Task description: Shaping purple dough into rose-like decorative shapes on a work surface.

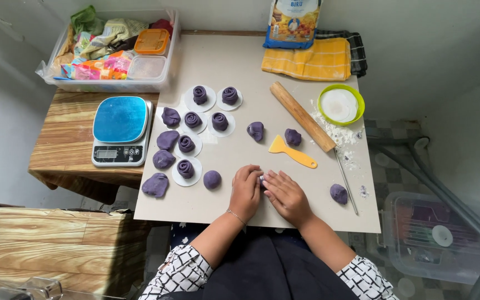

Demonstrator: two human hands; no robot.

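Note:
My left hand [246, 190] and my right hand [285, 195] lie side by side, palms down, on the beige work board [240, 61] near its front edge. Between the fingertips a small bit of purple dough [261, 178] shows; most of it is hidden under the hands. Left of my left hand sits a purple dough ball [212, 179]. Several rolled purple dough spirals on white paper rounds [200, 95] fill the board's left side. Plain purple lumps [155, 185] lie along the left edge.
A wooden rolling pin [301, 116], a yellow scraper [291, 151], a green bowl of flour [340, 104] and a thin metal rod [346, 182] lie to the right. A kitchen scale [121, 130], a clear bin of packets [112, 50], a yellow cloth [308, 59] and a flour bag [291, 22] stand behind.

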